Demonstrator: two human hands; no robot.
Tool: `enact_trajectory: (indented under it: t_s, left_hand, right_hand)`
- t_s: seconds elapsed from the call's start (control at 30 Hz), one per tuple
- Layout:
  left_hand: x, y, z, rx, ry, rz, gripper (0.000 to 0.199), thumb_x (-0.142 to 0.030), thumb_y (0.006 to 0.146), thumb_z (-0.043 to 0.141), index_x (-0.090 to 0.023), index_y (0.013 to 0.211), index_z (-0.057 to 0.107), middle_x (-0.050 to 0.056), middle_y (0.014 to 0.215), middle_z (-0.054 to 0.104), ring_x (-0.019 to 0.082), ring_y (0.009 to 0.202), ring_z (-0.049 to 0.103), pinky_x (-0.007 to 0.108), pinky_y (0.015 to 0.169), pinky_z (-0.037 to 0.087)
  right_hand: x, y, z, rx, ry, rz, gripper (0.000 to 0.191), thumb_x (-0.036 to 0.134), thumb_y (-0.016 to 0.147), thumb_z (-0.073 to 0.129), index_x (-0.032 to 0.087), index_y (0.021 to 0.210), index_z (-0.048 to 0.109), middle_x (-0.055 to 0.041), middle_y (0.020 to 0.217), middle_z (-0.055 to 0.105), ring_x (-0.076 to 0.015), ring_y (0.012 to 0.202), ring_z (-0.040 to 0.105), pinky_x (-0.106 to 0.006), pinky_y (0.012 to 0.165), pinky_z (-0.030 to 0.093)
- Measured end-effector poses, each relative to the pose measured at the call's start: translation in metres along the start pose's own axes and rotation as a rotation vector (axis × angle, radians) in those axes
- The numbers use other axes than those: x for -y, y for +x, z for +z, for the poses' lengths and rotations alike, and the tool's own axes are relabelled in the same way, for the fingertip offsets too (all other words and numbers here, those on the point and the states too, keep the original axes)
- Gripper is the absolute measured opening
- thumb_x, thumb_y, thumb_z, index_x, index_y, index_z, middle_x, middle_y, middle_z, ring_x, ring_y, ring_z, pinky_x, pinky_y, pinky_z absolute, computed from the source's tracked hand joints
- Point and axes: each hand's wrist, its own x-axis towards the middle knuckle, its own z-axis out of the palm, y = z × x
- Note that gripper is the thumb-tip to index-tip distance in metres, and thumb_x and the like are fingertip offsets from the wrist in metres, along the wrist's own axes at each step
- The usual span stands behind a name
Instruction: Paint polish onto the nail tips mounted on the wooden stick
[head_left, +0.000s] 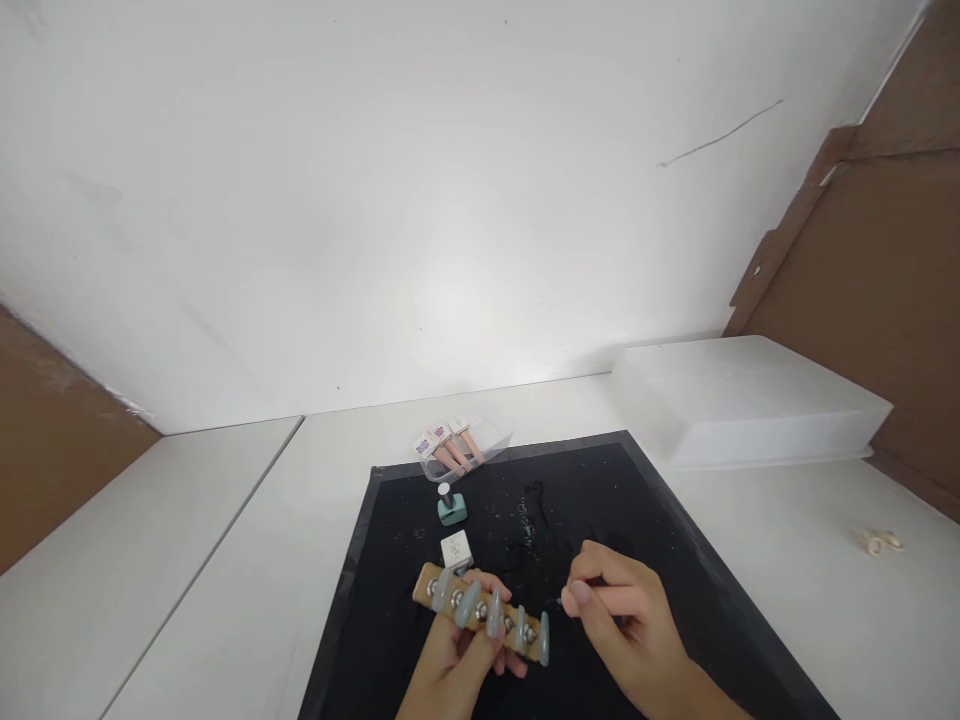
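Observation:
My left hand is closed around a narrow wooden strip, held at a slant. Across the strip lie several long, pointed grey-green false nails, with round silver studs between them. My right hand pinches a nail polish brush by its pink handle. Its small dark tip points left at the strip's right end, a short gap away from it. Just beyond the strip is a small white labelled bottle, partly hidden by it. Behind that stands a teal bottle with a pale, round-topped stem.
A black mat covers the middle of the white table. At its back edge, a clear tray holds several pink-handled, white-labelled items. A translucent white bin stands back right, with small beige loops nearer. Brown panels flank the sides.

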Motion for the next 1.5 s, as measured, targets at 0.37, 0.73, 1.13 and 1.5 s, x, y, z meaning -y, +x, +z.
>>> enact_trajectory:
  t_s: [0.37,0.73,1.13,1.5]
  left_hand:
    - [0.000,0.003,0.006,0.035,-0.007,-0.033,0.038,-0.051,0.070,0.062,-0.019,0.086,0.051,-0.003,0.060,0.059,0.012,0.054,0.058,0.025,0.055,0.036]
    - [0.000,0.004,0.002,0.052,0.003,-0.071,0.040,-0.054,0.070,0.061,-0.018,0.086,0.050,-0.003,0.060,0.059,0.011,0.052,0.058,0.024,0.054,0.035]
    - [0.002,0.007,0.002,0.080,-0.061,-0.140,0.042,-0.052,0.066,0.065,-0.018,0.084,0.049,-0.004,0.057,0.061,0.011,0.049,0.060,0.022,0.051,0.033]
    - [0.003,0.005,-0.002,0.072,-0.036,-0.188,0.043,-0.054,0.064,0.066,-0.018,0.083,0.049,-0.003,0.057,0.063,0.011,0.048,0.060,0.021,0.050,0.034]
  right_hand:
    - [0.002,0.000,0.000,0.151,0.048,0.005,0.027,0.016,0.081,0.044,0.019,0.054,0.050,0.0007,0.048,0.050,-0.0118,0.041,0.047,-0.024,0.042,0.035]
    - [0.002,-0.001,0.001,0.104,0.101,0.060,0.031,0.016,0.084,0.042,0.018,0.053,0.049,0.0000,0.050,0.050,-0.0117,0.043,0.047,-0.023,0.043,0.036]
    - [-0.003,-0.003,0.002,0.178,0.095,0.211,0.027,0.020,0.083,0.044,0.019,0.057,0.046,0.0029,0.050,0.044,-0.0106,0.042,0.042,-0.023,0.042,0.033]
    - [0.006,0.000,0.000,0.096,0.191,0.083,0.033,0.015,0.087,0.042,0.018,0.056,0.055,-0.0017,0.060,0.055,-0.0132,0.053,0.052,-0.024,0.051,0.039]
